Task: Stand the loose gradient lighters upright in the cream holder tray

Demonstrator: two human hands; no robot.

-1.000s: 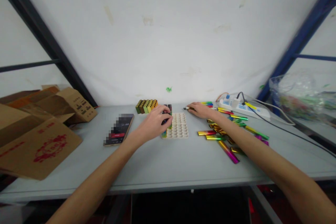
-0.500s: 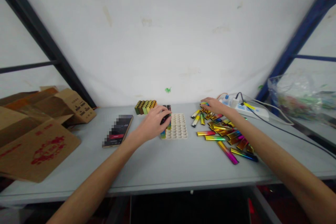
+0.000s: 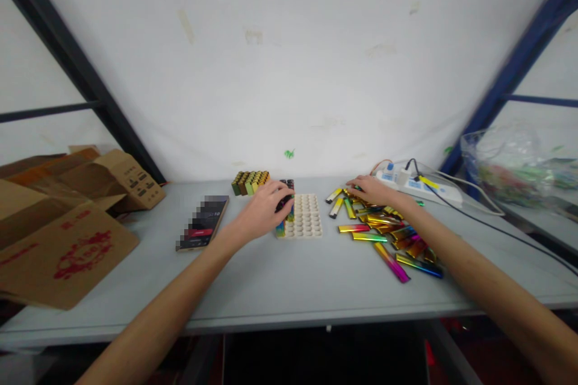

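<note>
My left hand [image 3: 266, 207] is curled over the left side of a white tray [image 3: 308, 216] with rows of round holes. Its fingers close around dark-topped, shiny lighter-like sticks standing there; a blue-and-yellow stick [image 3: 280, 228] shows below the fingers. My right hand [image 3: 372, 190] lies palm down over the back of a loose pile of shiny lighter-like sticks [image 3: 382, 219], its fingers stretched out onto the gold ones. The thumb side is partly hidden. Gold, red, green, purple and blue sticks lie in this pile, with a purple-and-gold stick [image 3: 392, 263] nearest the front.
A block of upright gold and green sticks [image 3: 250, 183] stands behind my left hand. A phone [image 3: 208, 222] lies left of it. Cardboard boxes [image 3: 67, 240] fill the left end. A power strip [image 3: 424, 187] with cables and a clear plastic bag [image 3: 506, 168] are at the right.
My right hand has shifted slightly right and toward me, lower onto the pile. Near its fingers a few sticks have moved a little. My left hand stays at the tray.
</note>
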